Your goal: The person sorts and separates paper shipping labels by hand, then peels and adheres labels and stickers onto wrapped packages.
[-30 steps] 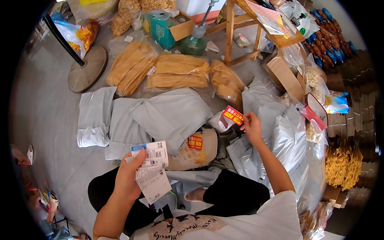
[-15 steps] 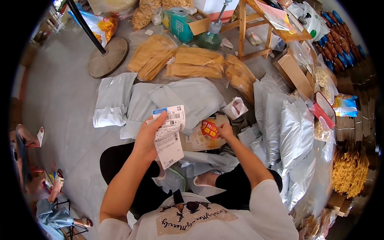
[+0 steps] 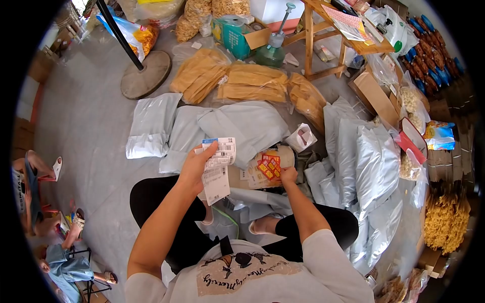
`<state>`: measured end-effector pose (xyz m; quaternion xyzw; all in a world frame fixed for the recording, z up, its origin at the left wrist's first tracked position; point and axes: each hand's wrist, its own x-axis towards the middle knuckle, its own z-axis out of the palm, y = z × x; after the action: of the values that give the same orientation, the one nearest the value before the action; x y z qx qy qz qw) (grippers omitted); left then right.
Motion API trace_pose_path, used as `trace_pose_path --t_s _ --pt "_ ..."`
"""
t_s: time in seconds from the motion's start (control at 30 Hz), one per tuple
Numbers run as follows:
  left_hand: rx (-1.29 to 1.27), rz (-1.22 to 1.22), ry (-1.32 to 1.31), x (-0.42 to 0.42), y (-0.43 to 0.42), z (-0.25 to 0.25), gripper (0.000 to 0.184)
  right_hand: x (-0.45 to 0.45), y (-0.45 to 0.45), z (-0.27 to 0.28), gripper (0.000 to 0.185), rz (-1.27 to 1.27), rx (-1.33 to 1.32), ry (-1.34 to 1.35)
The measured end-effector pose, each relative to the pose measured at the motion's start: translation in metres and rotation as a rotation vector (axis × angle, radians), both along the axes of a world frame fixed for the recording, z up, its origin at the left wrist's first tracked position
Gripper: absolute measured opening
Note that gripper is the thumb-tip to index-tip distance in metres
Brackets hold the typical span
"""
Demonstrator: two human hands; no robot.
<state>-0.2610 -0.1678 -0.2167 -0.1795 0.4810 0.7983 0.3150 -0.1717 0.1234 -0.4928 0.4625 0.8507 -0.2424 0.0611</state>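
Note:
My left hand (image 3: 198, 160) grips a strip of white printed labels (image 3: 218, 160) between thumb and fingers. Closed at the edge of a small red and yellow card (image 3: 270, 166), my right hand (image 3: 288, 174) rests over an open beige package (image 3: 255, 177) in front of my lap. Behind the package lie large grey plastic mailers (image 3: 247, 121). A small white packet with a dark opening (image 3: 301, 138) stands just beyond my right hand.
Clear bags of yellow sheets (image 3: 254, 83) lie farther forward. Filled silver mailers (image 3: 371, 169) are piled at the right. A round stand base (image 3: 146, 76) and a wooden stool (image 3: 348, 45) stand ahead. People sit at the lower left, one with a sandalled foot (image 3: 78, 222).
My right hand has moved from beside the white packet down to the beige package with the red card. The packet now stands apart from the hand. The whole view has shifted.

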Motion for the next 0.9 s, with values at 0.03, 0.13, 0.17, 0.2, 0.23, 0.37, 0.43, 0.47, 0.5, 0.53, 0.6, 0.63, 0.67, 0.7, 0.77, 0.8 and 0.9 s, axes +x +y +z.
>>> trace_pose_path --t_s 0.03,0.13,0.17,0.2,0.23,0.37,0.43,0.47,0.5,0.53,0.6,0.63,0.67,0.7,0.77,0.8,0.9 --pt "-0.01 -0.003 0.005 0.0 0.0 0.0 0.02 0.0 0.0 0.004 0.019 0.001 0.0 0.001" --pt "-0.014 -0.033 0.012 0.0 -0.002 -0.006 0.021 0.001 0.006 0.002 0.019 0.011 -0.011 0.017" --pt "-0.014 -0.057 0.016 0.0 -0.004 -0.009 0.021 0.0 0.008 -0.002 0.018 0.04 -0.046 0.099" --pt "-0.015 -0.051 0.025 0.0 -0.004 -0.012 0.021 -0.001 0.012 -0.015 0.018 0.072 -0.083 0.182" --pt "0.015 -0.066 0.035 0.001 -0.004 -0.017 0.021 -0.002 0.015 -0.025 0.018 0.08 -0.086 0.192" --pt "0.014 -0.133 0.067 0.009 -0.005 -0.029 0.022 0.002 0.025 -0.067 0.022 0.021 -0.319 0.28" --pt "0.022 -0.127 0.08 0.023 -0.003 -0.026 0.023 0.0 0.016 -0.052 0.023 0.015 -0.342 0.234" --pt "0.022 -0.14 0.091 0.031 -0.002 -0.031 0.023 0.001 0.004 -0.015 0.023 0.098 -0.178 0.045" --pt "0.023 -0.152 0.1 0.041 0.0 -0.033 0.023 0.001 -0.01 0.024 0.023 0.177 -0.012 -0.143" --pt "0.06 -0.127 0.099 0.053 0.003 -0.034 0.022 0.0 -0.019 0.051 0.023 0.182 -0.01 -0.14" --pt "-0.016 -0.118 0.14 0.073 0.006 -0.042 0.021 -0.007 -0.036 0.094 0.02 0.309 -0.057 0.179" --pt "-0.093 -0.116 0.171 0.083 0.007 -0.049 0.021 -0.012 -0.044 0.108 0.02 0.311 -0.286 0.506" --pt "-0.082 -0.091 0.164 0.093 0.009 -0.057 0.021 -0.014 -0.055 0.121 0.021 0.301 -0.519 0.83" --pt "-0.082 -0.086 0.156 0.102 0.009 -0.064 0.021 -0.007 -0.072 0.166 0.019 0.385 -0.599 0.821" --pt "-0.042 -0.066 0.192 0.117 0.007 -0.072 0.021 0.013 -0.1 0.241 0.018 0.474 -0.688 0.805" --pt "-0.071 -0.087 0.228 0.122 0.006 -0.069 0.02 0.024 -0.109 0.26 0.019 0.712 -0.608 0.797" --pt "-0.141 -0.121 0.326 0.128 -0.001 -0.069 0.018 0.041 -0.119 0.266 0.022 1.082 -0.341 0.842"
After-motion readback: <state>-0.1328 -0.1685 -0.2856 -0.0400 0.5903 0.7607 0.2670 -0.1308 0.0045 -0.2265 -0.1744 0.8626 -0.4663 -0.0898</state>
